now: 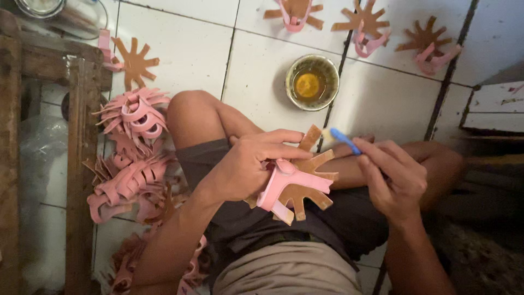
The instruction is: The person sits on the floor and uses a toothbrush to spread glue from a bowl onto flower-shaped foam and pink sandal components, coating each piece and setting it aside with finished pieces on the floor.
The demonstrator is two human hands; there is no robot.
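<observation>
My left hand (248, 166) grips a pink sandal strap piece (295, 183) with brown, star-shaped tabs, held over my lap. My right hand (393, 177) holds a blue-handled brush (343, 139), its pale tip close to the upper brown tab. A small round bowl of amber glue (311, 82) stands on the white tiled floor just beyond my hands.
A pile of pink and brown strap pieces (134, 155) lies left of my knee. Three more pieces (363, 24) are spread on the tiles at the top, one (134, 63) at upper left. A wooden frame (82, 142) runs down the left edge.
</observation>
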